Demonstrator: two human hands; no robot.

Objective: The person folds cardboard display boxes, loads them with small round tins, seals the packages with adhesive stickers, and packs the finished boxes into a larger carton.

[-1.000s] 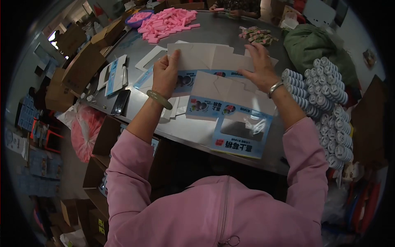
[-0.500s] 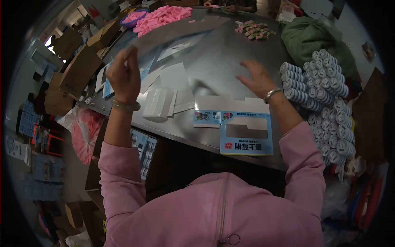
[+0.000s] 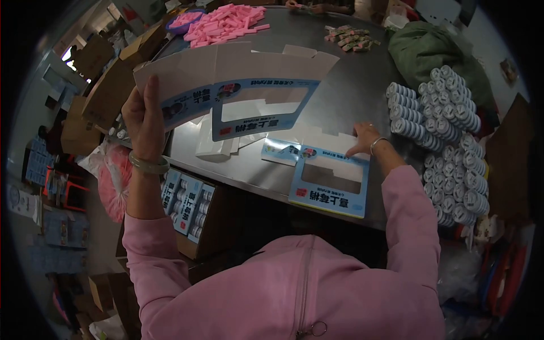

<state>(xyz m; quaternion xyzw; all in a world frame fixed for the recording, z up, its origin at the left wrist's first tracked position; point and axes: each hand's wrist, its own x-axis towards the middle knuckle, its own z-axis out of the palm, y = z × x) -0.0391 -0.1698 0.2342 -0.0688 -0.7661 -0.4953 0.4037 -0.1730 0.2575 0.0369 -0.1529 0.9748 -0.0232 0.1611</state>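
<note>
The left hand (image 3: 143, 120) pinches one end of a big blue and white card (image 3: 258, 107), up over the left side of the table (image 3: 334, 85). The right hand (image 3: 368, 140), fingers spread, touches the flat card stack (image 3: 330, 178) at the near edge.

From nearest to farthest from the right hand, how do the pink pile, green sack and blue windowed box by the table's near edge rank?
1. Blue windowed box: beside the right hand.
2. Green sack: farther off, right side.
3. Pink pile: far end, left side.
</note>
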